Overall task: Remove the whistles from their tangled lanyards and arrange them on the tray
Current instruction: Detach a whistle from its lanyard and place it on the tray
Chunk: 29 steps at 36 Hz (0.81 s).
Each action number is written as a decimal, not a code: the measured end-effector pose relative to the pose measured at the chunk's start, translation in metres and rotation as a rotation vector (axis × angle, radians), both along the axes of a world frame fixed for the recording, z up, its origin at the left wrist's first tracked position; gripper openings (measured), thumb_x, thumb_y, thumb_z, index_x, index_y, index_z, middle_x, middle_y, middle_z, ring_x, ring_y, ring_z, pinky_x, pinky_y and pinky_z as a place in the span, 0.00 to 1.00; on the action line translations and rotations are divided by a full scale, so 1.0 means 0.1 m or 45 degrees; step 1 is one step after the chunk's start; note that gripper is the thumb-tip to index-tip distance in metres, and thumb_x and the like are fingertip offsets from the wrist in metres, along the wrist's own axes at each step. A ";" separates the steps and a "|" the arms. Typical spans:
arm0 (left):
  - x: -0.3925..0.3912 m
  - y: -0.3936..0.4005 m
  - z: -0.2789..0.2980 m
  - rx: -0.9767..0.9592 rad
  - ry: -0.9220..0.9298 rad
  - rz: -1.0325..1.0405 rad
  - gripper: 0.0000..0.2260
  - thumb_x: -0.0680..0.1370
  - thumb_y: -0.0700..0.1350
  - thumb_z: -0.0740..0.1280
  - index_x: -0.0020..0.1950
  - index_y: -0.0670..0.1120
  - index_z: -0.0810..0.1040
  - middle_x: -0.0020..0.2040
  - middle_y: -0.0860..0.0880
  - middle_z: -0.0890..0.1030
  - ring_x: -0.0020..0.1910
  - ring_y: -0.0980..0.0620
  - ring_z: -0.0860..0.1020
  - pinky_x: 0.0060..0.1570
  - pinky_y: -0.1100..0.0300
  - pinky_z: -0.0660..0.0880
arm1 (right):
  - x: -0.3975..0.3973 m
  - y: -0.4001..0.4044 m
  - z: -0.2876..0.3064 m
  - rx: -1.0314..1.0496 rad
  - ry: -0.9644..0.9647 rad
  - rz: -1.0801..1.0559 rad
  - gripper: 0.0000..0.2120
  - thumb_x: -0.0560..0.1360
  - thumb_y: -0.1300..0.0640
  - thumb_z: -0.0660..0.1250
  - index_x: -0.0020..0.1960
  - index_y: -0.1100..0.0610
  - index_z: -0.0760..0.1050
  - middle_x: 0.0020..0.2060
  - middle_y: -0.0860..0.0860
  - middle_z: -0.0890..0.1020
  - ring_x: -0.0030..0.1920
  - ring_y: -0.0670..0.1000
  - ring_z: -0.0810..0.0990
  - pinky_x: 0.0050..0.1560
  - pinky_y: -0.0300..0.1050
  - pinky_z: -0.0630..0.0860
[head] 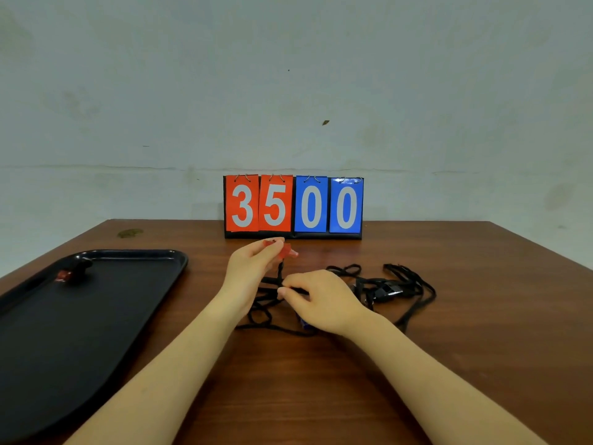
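The left hand was raised just above the table, its fingers curled and pinching a red whistle, which sat at the hand's 1 o'clock with a black cord hanging straight down from it. The right hand lay at the left hand's 4 o'clock, its thumb and fingers pinching the lanyards where that cord met the tangle. The black tangle spread over the table toward 3 o'clock of the right hand, with a black whistle lying in it. Something blue peeked out under the right hand; what it was could not be told. At the hands' 9 o'clock lay a black tray, holding a red whistle and a dark one near its far-left corner. At 12 o'clock stood a scoreboard reading 35 00.
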<state>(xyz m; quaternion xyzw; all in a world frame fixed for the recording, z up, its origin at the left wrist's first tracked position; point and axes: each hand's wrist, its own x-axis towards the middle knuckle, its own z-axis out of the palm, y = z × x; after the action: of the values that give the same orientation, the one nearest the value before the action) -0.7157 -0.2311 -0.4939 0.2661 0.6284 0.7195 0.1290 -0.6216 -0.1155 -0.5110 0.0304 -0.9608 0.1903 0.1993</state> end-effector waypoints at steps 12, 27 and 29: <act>-0.07 0.01 -0.06 -0.181 0.140 0.100 0.04 0.78 0.48 0.67 0.50 0.56 0.80 0.49 0.52 0.84 0.52 0.53 0.81 0.54 0.57 0.78 | 0.02 0.01 0.05 -0.345 0.293 -0.120 0.10 0.81 0.53 0.60 0.43 0.50 0.76 0.37 0.45 0.80 0.40 0.43 0.78 0.45 0.42 0.76; 0.09 -0.01 0.04 -0.168 0.250 -0.282 0.09 0.79 0.44 0.66 0.57 0.49 0.83 0.51 0.51 0.85 0.53 0.53 0.82 0.57 0.55 0.77 | -0.01 0.24 0.13 -0.752 0.428 -0.273 0.10 0.81 0.53 0.61 0.44 0.48 0.79 0.37 0.43 0.81 0.43 0.41 0.79 0.46 0.33 0.75; 0.12 -0.02 0.05 -0.009 0.171 -0.327 0.10 0.78 0.42 0.66 0.58 0.45 0.82 0.53 0.47 0.85 0.55 0.49 0.82 0.57 0.54 0.77 | 0.01 0.21 0.17 -0.829 0.424 -0.190 0.11 0.81 0.54 0.61 0.43 0.47 0.79 0.35 0.40 0.82 0.42 0.38 0.79 0.43 0.29 0.75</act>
<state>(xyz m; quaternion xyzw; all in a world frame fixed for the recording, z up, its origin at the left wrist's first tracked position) -0.7041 -0.2333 -0.4893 0.3914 0.5989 0.6754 0.1786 -0.6208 -0.0940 -0.4942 -0.0740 -0.8040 0.4633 0.3655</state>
